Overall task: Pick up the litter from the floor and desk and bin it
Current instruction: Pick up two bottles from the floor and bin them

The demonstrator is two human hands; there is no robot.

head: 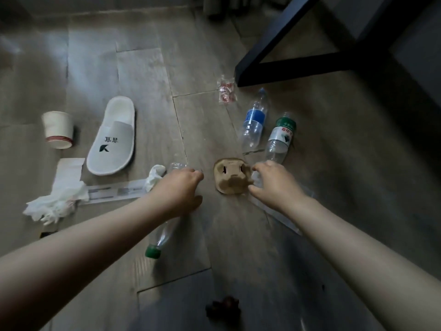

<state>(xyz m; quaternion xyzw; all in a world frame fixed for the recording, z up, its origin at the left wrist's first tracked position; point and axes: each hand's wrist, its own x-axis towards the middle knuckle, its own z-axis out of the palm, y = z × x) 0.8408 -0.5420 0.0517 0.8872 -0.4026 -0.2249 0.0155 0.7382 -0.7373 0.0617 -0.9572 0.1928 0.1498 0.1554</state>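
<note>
Litter lies scattered on a grey wood-look floor. My left hand [182, 189] reaches down and grips a clear bottle with a green cap [156, 244] around its middle; the bottle's body is mostly hidden under the hand. My right hand [274, 181] pinches the right edge of a brown cardboard cup holder [230, 180] between thumb and fingers. Beyond it lie a blue-labelled bottle [254, 123] and a green-labelled bottle [280, 138]. A red-and-white wrapper [226, 90] lies farther off. A paper cup [58, 132] lies on its side at the left.
A white slipper [112, 137] lies at the left, with crumpled tissues [53, 205], a small tissue wad [155, 176] and a long paper strip [112, 193] nearby. Black desk legs [274, 44] stand at the upper right. A clear plastic wrapper [285, 217] lies under my right forearm.
</note>
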